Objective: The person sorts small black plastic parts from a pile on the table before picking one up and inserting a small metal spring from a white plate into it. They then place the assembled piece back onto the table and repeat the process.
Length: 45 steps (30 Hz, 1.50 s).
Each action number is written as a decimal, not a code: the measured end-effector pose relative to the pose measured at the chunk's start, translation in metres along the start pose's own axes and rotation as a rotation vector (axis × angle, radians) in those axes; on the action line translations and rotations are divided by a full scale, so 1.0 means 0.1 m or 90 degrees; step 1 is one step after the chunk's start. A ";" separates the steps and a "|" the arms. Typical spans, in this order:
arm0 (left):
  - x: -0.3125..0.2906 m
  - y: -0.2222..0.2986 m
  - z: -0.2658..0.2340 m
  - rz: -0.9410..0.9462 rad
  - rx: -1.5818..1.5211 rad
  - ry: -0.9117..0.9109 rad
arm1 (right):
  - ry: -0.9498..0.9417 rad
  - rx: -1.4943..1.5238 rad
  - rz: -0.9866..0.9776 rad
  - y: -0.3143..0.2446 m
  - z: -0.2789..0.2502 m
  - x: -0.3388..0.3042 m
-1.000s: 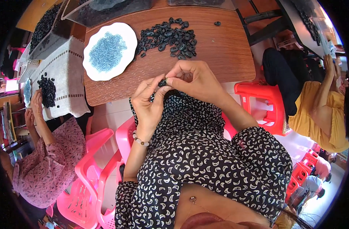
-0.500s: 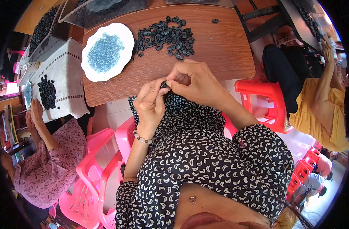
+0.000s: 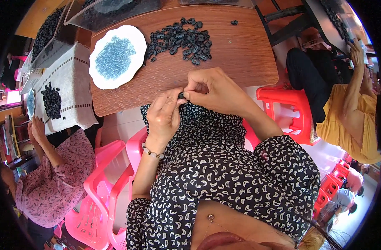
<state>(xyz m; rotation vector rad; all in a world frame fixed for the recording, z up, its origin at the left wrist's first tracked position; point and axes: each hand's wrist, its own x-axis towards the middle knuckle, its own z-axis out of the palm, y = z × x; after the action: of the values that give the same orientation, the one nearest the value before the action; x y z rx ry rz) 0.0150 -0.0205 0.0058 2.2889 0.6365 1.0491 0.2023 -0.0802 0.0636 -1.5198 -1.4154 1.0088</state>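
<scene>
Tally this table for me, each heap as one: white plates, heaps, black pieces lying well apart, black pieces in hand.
White plate: 1
Heaps: 2 (blue-grey bits, black pieces)
Stray black piece: 1
Held black piece, partly hidden: 1
Total: 5

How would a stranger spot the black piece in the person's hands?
Start at the brown table and go to its near edge, where the left hand and right hand meet. Pinched between them is the black piece. Unlike the pile and the stray piece lying farther off, it is held.
</scene>
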 end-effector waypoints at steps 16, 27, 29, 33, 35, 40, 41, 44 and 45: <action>0.24 0.09 -0.15 -0.025 -0.018 -0.028 | -0.160 0.332 0.097 0.30 -0.20 0.17; 0.42 0.27 -0.27 0.019 0.073 -0.003 | -0.343 0.641 0.094 0.36 -0.07 0.20; 0.42 0.28 -0.28 0.022 0.086 -0.009 | -0.341 0.639 0.093 0.36 -0.05 0.19; 0.41 0.24 -0.26 0.036 0.090 -0.009 | -0.294 0.666 0.089 0.36 0.02 0.15; 0.39 0.23 -0.25 0.038 0.088 -0.012 | -0.291 0.666 0.095 0.39 0.04 0.15; 0.32 0.19 -0.19 0.036 0.092 -0.047 | -0.289 0.687 0.093 0.52 0.14 0.14; 0.31 0.17 -0.17 0.045 0.105 -0.066 | -0.287 0.688 0.094 0.55 0.16 0.13; 0.31 0.12 -0.18 0.023 0.067 -0.069 | -0.255 0.691 0.139 0.57 0.19 0.09; 0.30 0.11 -0.18 -0.006 0.040 -0.071 | -0.248 0.702 0.158 0.55 0.18 0.08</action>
<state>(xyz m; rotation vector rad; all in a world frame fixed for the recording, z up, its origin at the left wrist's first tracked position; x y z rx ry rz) 0.0202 -0.0052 0.0386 2.3774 0.6421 0.9016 0.2056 -0.0743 0.0060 -0.6770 -0.6292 1.8864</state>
